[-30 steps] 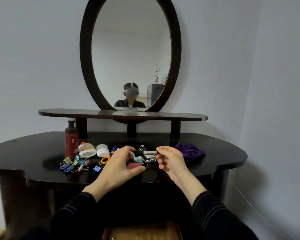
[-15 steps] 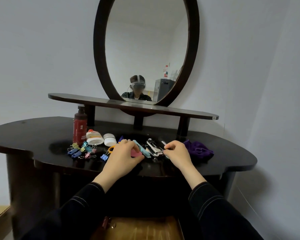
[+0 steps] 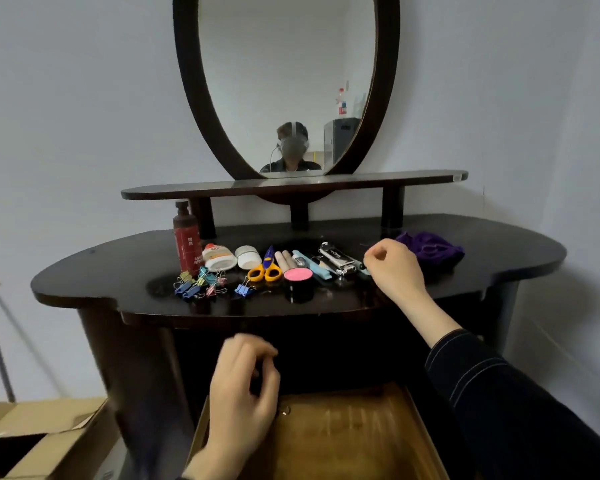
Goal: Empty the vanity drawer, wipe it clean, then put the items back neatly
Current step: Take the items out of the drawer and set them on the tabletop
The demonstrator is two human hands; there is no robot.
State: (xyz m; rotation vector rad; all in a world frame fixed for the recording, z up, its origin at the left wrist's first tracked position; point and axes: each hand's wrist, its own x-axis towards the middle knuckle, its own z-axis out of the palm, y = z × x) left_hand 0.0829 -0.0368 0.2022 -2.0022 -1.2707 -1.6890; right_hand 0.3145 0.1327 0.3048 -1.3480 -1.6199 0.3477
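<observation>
Bedroom: dark vanity (image 3: 125,271), oval mirror (image 3: 385,98).

pale grey wall (image 3: 66,98), dark table (image 3: 101,268), oval mirror (image 3: 284,64); cardboard box (image 3: 49,424) lower left

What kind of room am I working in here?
Probably a bedroom or dressing corner at home: a dark vanity table, an oval mirror above it, its wooden drawer pulled open, a cardboard box on the floor.
</observation>
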